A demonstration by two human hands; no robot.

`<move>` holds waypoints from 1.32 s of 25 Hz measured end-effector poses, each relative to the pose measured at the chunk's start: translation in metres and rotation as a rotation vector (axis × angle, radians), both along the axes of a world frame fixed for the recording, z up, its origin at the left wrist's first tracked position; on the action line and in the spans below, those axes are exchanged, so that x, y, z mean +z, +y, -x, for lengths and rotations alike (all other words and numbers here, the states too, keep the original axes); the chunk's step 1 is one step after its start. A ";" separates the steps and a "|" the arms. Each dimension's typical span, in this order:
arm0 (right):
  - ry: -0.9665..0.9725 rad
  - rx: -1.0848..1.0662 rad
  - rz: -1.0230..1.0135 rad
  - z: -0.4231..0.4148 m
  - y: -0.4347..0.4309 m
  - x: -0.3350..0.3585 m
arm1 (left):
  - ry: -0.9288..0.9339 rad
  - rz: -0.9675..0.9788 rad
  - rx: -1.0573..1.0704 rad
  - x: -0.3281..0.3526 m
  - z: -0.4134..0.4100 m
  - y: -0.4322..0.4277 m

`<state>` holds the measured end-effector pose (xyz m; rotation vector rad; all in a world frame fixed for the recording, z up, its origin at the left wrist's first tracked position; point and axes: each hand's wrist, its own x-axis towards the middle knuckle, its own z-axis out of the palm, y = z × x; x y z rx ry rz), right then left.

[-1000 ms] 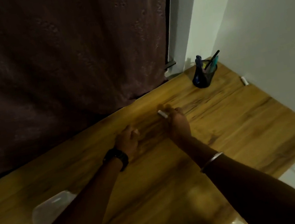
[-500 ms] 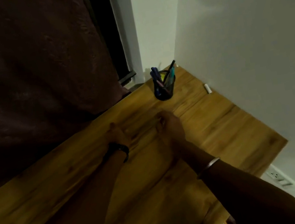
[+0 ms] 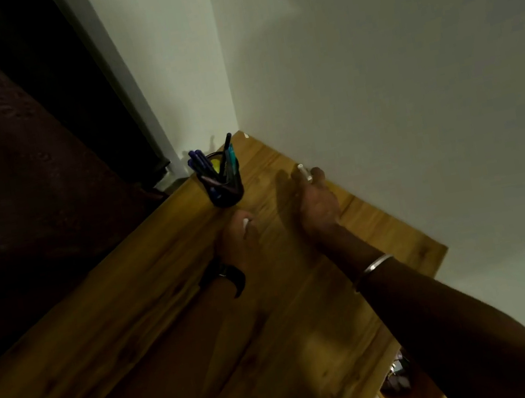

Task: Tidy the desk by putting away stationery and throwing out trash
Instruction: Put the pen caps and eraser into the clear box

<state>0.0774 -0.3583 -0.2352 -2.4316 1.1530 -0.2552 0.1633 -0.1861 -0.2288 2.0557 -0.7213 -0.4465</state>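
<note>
On the wooden desk [image 3: 172, 335], my left hand [image 3: 239, 242] is closed on a small white piece [image 3: 245, 223], just in front of the dark pen holder [image 3: 225, 186] full of pens. My right hand [image 3: 317, 205] reaches to the desk's edge along the white wall. Its fingertips pinch a second small white cylinder [image 3: 302, 172], possibly chalk or an eraser. Whether that piece is lifted off the desk I cannot tell.
A dark curtain [image 3: 23, 169] hangs behind the desk on the left. White walls meet in the corner behind the pen holder. A round bin [image 3: 412, 396] with trash in it stands on the floor below the desk's right end.
My view swung right. My right hand moved from the desk's middle to the white piece by the wall. A white piece now shows in my left hand, which moved toward the pen holder.
</note>
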 end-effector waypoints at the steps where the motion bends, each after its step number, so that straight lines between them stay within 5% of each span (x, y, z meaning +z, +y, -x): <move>1: 0.036 0.009 0.018 -0.001 -0.012 -0.002 | 0.039 0.029 -0.029 -0.003 0.002 -0.013; 5: 0.106 0.102 0.065 -0.010 -0.041 -0.011 | 0.200 0.004 -0.047 -0.003 0.009 -0.046; 8: 0.061 0.080 0.030 -0.011 -0.047 -0.008 | 0.154 -0.029 -0.059 -0.005 0.011 -0.051; 15: -0.430 0.167 -0.357 0.006 0.041 0.002 | 0.173 0.025 0.106 0.013 0.007 0.002; 19: -0.664 0.176 -0.935 0.005 0.150 0.023 | 0.258 0.085 0.215 0.034 0.005 0.079; 22: -0.679 0.199 -1.169 0.003 0.231 0.047 | 0.307 0.151 0.325 0.053 0.008 0.150; 27: -0.595 0.358 -1.305 -0.006 0.368 0.077 | 0.315 0.255 0.617 0.068 0.021 0.295; 33: -0.477 0.383 -1.298 -0.012 0.534 0.085 | -0.082 0.185 0.795 0.074 0.050 0.465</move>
